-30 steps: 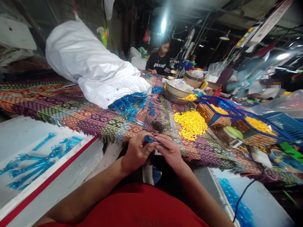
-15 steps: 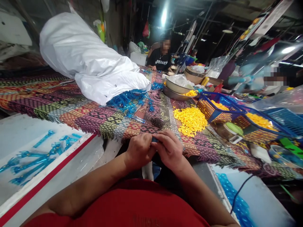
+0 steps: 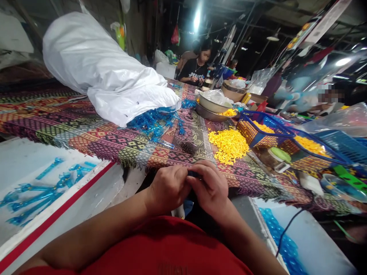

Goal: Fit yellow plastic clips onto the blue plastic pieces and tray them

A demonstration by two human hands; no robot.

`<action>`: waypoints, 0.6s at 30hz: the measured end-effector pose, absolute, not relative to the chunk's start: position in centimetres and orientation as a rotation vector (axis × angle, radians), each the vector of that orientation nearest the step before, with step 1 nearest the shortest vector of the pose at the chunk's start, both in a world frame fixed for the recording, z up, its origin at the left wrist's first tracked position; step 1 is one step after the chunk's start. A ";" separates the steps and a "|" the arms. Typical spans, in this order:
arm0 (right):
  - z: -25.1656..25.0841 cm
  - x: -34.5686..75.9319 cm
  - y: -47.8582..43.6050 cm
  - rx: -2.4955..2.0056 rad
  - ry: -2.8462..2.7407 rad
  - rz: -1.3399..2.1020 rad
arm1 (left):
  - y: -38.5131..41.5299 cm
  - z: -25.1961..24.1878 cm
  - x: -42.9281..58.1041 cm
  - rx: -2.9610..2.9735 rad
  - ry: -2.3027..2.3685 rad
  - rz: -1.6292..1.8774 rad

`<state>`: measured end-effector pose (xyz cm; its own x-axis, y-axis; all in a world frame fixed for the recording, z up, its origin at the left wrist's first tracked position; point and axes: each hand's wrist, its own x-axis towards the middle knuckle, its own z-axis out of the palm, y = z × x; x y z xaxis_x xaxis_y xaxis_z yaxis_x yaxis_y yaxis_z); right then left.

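Note:
My left hand [image 3: 172, 187] and my right hand [image 3: 210, 187] meet just in front of the table's near edge, both closed. Between their fingertips is a small blue plastic piece [image 3: 194, 174], mostly hidden by the fingers. Beyond my hands, a small heap of tiny dark brown bits [image 3: 188, 147] lies on the patterned tablecloth [image 3: 114, 147]. Right of it spreads a pile of small yellow plastic parts [image 3: 229, 145]. Clear blue plastic pieces [image 3: 156, 124] spill out of a big white sack [image 3: 106, 65] at the left.
Blue baskets [image 3: 262, 131] with yellow parts stand at the right, behind a green-lidded container [image 3: 280, 154]. Stacked bowls [image 3: 213, 105] sit farther back. White foam boxes with blue pieces [image 3: 48, 191] flank me on both sides. A person [image 3: 197, 70] sits across the table.
My right hand has shifted slightly right and its fingers have turned around the blue piece. The person across has raised their hands. The view has moved a little.

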<state>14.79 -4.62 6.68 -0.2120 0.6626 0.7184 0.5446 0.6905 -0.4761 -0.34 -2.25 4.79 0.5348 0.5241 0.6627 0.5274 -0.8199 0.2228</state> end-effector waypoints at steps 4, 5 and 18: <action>4.6 15.1 -3.4 -0.973 -1.665 0.432 | -1.7 4.2 -0.7 -2.915 -1.035 -1.136; 4.0 15.2 -3.0 -0.971 -1.572 0.543 | -1.7 4.2 -0.7 -2.978 -1.062 -1.125; -0.5 20.9 2.5 -1.224 -1.330 0.703 | 0.1 -0.5 -25.5 -1.877 -2.324 -0.424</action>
<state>20.93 2.55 -0.50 0.1815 0.9270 0.3282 0.2508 0.2790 -0.9269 -25.51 0.05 -0.48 -0.2214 0.9371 0.2700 0.9720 0.1897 0.1386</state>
